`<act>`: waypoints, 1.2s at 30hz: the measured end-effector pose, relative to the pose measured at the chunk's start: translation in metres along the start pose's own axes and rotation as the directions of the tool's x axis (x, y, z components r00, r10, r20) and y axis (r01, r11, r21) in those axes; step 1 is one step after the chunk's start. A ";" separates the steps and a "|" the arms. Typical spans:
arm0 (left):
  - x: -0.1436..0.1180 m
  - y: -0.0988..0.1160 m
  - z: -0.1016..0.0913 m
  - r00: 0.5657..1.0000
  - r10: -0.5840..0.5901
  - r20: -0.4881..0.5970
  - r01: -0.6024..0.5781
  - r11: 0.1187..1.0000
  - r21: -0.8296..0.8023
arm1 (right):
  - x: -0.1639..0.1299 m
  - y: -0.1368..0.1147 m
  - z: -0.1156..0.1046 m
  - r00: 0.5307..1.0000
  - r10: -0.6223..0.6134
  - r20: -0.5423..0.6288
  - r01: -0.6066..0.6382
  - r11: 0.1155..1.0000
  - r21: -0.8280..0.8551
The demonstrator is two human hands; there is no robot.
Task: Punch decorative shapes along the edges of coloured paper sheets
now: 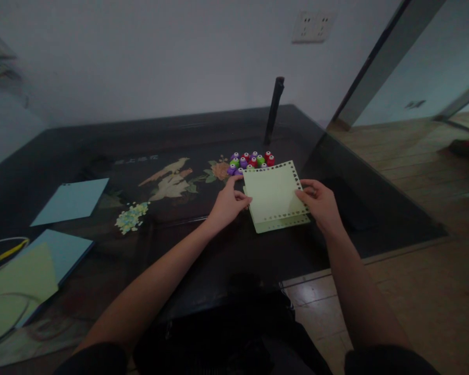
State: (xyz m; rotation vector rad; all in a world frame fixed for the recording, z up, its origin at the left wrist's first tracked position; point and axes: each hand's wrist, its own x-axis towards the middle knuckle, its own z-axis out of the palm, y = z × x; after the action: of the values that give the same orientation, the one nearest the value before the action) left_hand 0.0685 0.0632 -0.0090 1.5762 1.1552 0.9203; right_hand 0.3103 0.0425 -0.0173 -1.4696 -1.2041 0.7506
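Between my hands is a pale green sheet of paper (272, 191) with small shapes punched along its top, right and bottom edges. My left hand (231, 200) pinches its left edge, and my right hand (316, 200) pinches its right edge. Under it, another pale green sheet (281, 225) with a row of holes shows along the bottom; whether the two touch I cannot tell. Just behind the paper stands a cluster of small craft punches (252, 160) in purple, green and red.
Left of my hands lies a pile of tiny paper cut-outs (132, 217). Farther left are a blue sheet (72, 202), a blue stack (68, 250) and green paper (27, 276). A black upright post (274, 110) rises from the dark table (203, 260) near the wall.
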 end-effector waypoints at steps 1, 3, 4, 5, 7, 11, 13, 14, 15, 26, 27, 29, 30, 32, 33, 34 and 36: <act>-0.002 0.000 0.001 1.000 0.007 -0.003 -0.007 1.000 0.025 | 0.000 0.000 -0.001 1.000 -0.010 0.000 0.010 1.000 -0.026; -0.005 0.001 0.003 1.000 0.013 -0.002 -0.013 0.997 0.080 | 0.000 0.001 -0.002 1.000 -0.023 0.014 0.024 0.996 -0.084; -0.006 0.002 0.004 1.000 0.013 -0.001 -0.013 0.994 0.108 | 0.000 0.002 -0.002 0.999 -0.027 0.025 0.029 0.993 -0.117; -0.006 0.002 0.004 1.000 0.012 0.002 -0.012 0.991 0.136 | 0.001 0.003 -0.003 0.999 -0.028 0.036 0.034 0.988 -0.152; -0.008 0.002 0.005 1.000 0.009 0.018 -0.012 0.983 0.185 | 0.001 0.004 -0.004 0.998 -0.033 0.059 0.045 0.974 -0.222; -0.009 0.000 0.007 0.998 -0.002 0.070 -0.017 0.963 0.268 | 0.002 0.008 -0.006 0.995 -0.046 0.093 0.074 0.946 -0.315; -0.009 -0.002 0.007 0.996 -0.001 0.091 -0.028 0.946 0.322 | 0.003 0.009 -0.007 0.993 -0.053 0.106 0.086 0.935 -0.343; -0.009 -0.002 0.007 0.995 0.000 0.103 -0.036 0.936 0.350 | 0.003 0.010 -0.007 0.992 -0.053 0.114 0.090 0.929 -0.359; -0.009 -0.003 0.007 0.994 0.001 0.113 -0.044 0.925 0.378 | 0.003 0.010 -0.007 0.991 -0.049 0.123 0.093 0.922 -0.376; -0.009 -0.005 0.009 0.987 0.034 0.155 -0.110 0.851 0.513 | 0.004 0.011 -0.007 0.989 -0.009 0.150 0.080 0.877 -0.474; -0.009 -0.005 0.009 0.987 0.037 0.159 -0.115 0.850 0.515 | 0.004 0.011 -0.008 0.989 -0.009 0.148 0.078 0.877 -0.474; -0.009 -0.005 0.010 0.986 0.041 0.163 -0.121 0.846 0.519 | 0.004 0.012 -0.008 0.990 -0.006 0.144 0.075 0.875 -0.479; -0.009 -0.005 0.010 0.986 0.042 0.164 -0.123 0.845 0.521 | 0.004 0.013 -0.009 0.990 -0.006 0.140 0.074 0.871 -0.485; -0.010 -0.005 0.011 0.985 0.044 0.165 -0.126 0.841 0.526 | 0.004 0.013 -0.009 0.992 -0.022 0.127 0.085 0.853 -0.514; -0.010 -0.005 0.012 0.985 0.047 0.167 -0.129 0.838 0.530 | 0.003 0.014 -0.010 0.992 -0.038 0.117 0.095 0.839 -0.536; -0.010 -0.005 0.012 0.984 0.049 0.169 -0.133 0.835 0.534 | 0.003 0.014 -0.010 0.993 -0.057 0.106 0.106 0.823 -0.558; -0.010 -0.005 0.013 0.983 0.050 0.176 -0.140 0.827 0.544 | 0.003 0.016 -0.010 0.992 -0.085 0.091 0.122 0.799 -0.588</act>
State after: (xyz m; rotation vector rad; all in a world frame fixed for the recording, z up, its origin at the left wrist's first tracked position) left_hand 0.0761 0.0507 -0.0178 2.1506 1.3127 0.5229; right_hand 0.3252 0.0432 -0.0290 -1.8737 -1.6501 0.3443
